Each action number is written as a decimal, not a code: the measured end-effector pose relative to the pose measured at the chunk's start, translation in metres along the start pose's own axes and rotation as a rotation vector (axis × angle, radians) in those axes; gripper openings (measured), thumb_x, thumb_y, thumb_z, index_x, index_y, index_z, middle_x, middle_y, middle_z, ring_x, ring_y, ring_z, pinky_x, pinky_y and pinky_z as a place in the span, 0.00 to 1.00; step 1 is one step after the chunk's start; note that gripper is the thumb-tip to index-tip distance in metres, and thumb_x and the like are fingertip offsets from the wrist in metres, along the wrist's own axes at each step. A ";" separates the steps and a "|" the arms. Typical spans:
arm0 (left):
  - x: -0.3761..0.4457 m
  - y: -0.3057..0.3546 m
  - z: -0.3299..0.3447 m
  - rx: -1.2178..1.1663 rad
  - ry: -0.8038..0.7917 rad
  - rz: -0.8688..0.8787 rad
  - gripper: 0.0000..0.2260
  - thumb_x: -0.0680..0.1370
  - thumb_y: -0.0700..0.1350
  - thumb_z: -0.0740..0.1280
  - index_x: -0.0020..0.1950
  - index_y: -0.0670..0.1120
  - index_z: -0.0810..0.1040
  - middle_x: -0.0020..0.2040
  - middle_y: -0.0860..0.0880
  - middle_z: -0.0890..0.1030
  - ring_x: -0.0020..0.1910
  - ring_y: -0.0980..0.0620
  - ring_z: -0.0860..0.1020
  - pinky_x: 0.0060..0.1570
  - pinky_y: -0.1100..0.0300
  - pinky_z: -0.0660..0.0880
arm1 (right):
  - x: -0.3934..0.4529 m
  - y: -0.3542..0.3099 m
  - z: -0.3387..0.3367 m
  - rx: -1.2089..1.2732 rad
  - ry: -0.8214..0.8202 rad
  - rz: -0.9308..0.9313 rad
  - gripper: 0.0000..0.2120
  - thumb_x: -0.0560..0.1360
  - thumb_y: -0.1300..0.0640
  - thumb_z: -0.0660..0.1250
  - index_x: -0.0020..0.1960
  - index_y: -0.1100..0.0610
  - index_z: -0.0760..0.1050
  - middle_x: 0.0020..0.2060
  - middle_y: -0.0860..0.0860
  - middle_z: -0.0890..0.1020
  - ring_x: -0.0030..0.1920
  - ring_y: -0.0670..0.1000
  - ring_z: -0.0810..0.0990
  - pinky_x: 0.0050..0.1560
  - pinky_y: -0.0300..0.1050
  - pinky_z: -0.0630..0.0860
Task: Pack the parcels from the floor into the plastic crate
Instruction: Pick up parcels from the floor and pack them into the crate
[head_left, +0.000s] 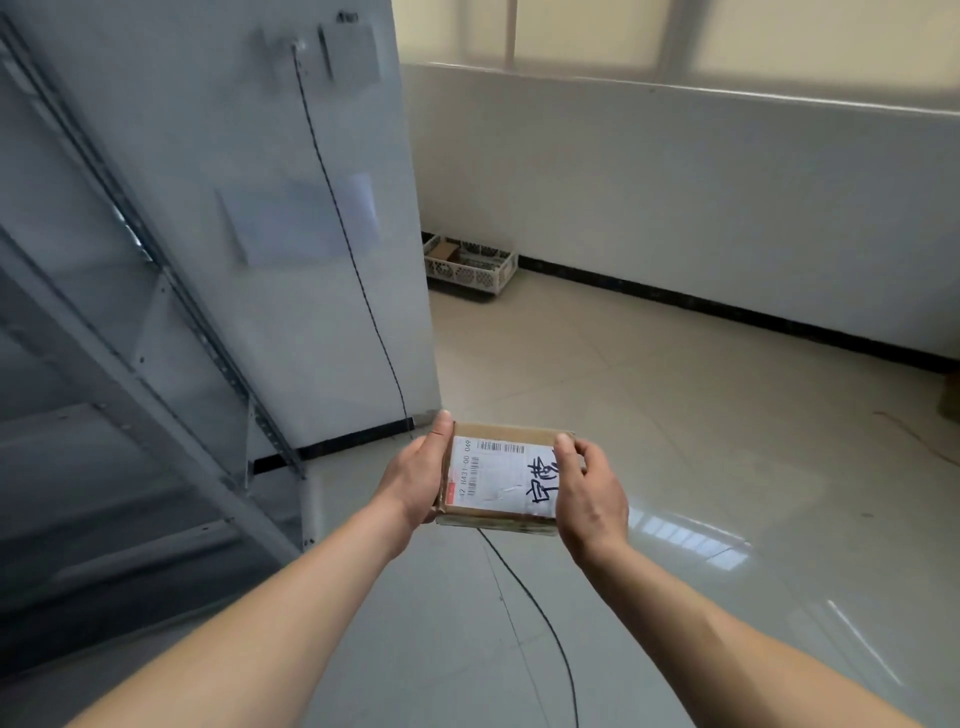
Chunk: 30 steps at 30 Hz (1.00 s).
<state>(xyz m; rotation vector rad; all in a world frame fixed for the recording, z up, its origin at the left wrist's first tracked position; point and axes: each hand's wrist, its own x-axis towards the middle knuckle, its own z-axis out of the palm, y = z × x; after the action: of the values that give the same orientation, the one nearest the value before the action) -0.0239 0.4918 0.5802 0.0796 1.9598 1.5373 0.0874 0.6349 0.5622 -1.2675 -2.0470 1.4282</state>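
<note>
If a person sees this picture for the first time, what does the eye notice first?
First, the small cardboard parcel with its white shipping label, held low in the centre between the left hand and the right hand. Then the white plastic crate on the floor by the far wall, beside the grey cabinet.

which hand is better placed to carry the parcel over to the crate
Neither clearly: left hand and right hand both grip the parcel. The crate sits far ahead by the wall, roughly centred.
</note>
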 end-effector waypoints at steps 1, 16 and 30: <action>-0.007 0.004 -0.006 -0.009 0.012 0.003 0.30 0.75 0.72 0.56 0.54 0.47 0.79 0.45 0.46 0.82 0.41 0.46 0.79 0.46 0.53 0.72 | -0.004 -0.007 0.001 0.000 -0.008 -0.015 0.22 0.80 0.37 0.56 0.64 0.50 0.75 0.51 0.50 0.81 0.52 0.53 0.76 0.53 0.48 0.71; -0.144 0.016 -0.147 -0.056 0.253 0.099 0.30 0.65 0.79 0.56 0.41 0.55 0.82 0.42 0.47 0.85 0.45 0.44 0.83 0.47 0.50 0.77 | -0.122 -0.098 0.071 -0.032 -0.204 -0.244 0.22 0.80 0.37 0.55 0.61 0.52 0.76 0.52 0.52 0.83 0.54 0.55 0.79 0.53 0.49 0.72; -0.303 -0.050 -0.326 -0.125 0.471 0.155 0.31 0.74 0.72 0.52 0.55 0.50 0.79 0.48 0.48 0.85 0.47 0.46 0.84 0.45 0.53 0.79 | -0.328 -0.155 0.174 -0.045 -0.438 -0.453 0.22 0.81 0.38 0.55 0.59 0.53 0.76 0.50 0.52 0.82 0.52 0.55 0.78 0.51 0.48 0.71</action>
<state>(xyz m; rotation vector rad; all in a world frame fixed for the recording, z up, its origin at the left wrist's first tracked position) 0.0669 0.0718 0.7063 -0.2066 2.2482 1.9094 0.0719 0.2539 0.6890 -0.4681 -2.4470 1.5304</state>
